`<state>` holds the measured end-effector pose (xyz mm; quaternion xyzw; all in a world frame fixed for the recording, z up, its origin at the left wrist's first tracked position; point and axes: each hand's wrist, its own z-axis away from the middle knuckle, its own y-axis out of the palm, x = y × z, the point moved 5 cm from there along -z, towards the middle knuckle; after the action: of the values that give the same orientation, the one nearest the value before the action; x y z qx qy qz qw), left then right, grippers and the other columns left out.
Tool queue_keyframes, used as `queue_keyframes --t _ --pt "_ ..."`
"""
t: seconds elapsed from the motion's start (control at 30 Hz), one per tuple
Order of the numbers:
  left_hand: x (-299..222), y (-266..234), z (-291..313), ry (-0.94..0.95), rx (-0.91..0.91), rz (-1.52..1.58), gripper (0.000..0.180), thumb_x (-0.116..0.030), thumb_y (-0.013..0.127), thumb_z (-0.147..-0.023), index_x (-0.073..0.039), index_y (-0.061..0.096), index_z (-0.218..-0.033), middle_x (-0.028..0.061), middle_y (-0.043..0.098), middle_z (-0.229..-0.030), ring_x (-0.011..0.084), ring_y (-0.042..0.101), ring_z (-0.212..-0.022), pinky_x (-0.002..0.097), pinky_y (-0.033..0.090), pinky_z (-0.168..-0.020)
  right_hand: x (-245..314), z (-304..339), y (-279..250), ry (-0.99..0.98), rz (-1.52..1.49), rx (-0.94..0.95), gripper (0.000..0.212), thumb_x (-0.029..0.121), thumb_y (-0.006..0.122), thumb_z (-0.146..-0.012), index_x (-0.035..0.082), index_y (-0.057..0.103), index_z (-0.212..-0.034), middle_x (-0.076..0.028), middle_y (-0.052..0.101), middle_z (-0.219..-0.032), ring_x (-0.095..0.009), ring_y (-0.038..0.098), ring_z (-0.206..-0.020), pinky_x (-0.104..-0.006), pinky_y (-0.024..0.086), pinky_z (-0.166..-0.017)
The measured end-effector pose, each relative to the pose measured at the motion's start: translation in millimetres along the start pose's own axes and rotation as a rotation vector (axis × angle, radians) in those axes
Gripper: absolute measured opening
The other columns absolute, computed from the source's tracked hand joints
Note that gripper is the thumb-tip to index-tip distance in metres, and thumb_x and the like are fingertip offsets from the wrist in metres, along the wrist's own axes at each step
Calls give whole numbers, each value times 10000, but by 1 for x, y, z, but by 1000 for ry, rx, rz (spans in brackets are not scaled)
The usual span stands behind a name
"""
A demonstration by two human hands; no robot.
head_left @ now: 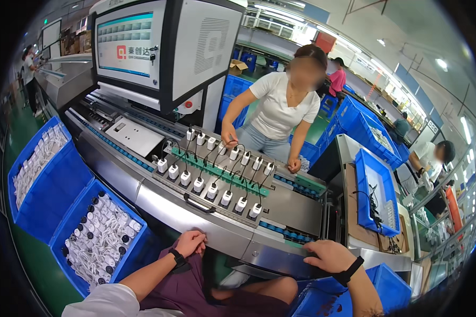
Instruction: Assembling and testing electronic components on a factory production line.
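Note:
My left hand point(191, 243) hangs over my lap just below the machine's front edge, its fingers curled in, with nothing seen in them. My right hand point(330, 256) rests on the steel front edge point(277, 257) at the right, fingers stretched out and holding nothing. Ahead of both lies a metal fixture plate with a green strip point(222, 173) along its middle. White plug-in chargers point(198, 184) stand upright in a row on each side of the strip, with black cables running from them to it. A co-worker's hand point(229, 134) touches the far row.
Blue bins of white corded chargers point(103, 232) stand at my left. A monitor cabinet point(166, 53) rises over the line at the back left. At right is a blue tray point(378, 190) with black cables. A co-worker point(285, 100) sits opposite. Another blue bin point(388, 282) is beside my right forearm.

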<state>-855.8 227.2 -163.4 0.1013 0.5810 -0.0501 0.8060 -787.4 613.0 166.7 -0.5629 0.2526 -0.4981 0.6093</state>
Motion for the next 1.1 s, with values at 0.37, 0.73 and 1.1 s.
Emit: queue_keyframes --t 0.37,0.73,1.1 --pt "17 8 3 58 23 -78 329 -304 562 -1070 -23 682 -947 48 715 -752 109 653 -571 257 526 -527 210 -70 21 -290 -232 417 400 213 699 -925 -3 620 -1252 -241 692 -1024 -444 658 -955 -519 519 -802" --pt "-6 18 3 17 44 10 320 -292 560 -1073 -19 675 -950 54 707 -753 131 676 -602 273 557 -547 43 -51 -8 -228 13 272 424 396 674 -969 64 693 -1232 -212 733 -1071 -404 710 -992 -455 574 -879" --pt "-4 1 -9 -7 71 -15 267 -199 559 -1056 -3 691 -929 87 705 -697 130 613 -495 255 495 -477 -202 151 -73 722 63 -851 283 233 701 -920 16 702 -1102 -165 734 -909 -318 722 -856 -410 558 -787"
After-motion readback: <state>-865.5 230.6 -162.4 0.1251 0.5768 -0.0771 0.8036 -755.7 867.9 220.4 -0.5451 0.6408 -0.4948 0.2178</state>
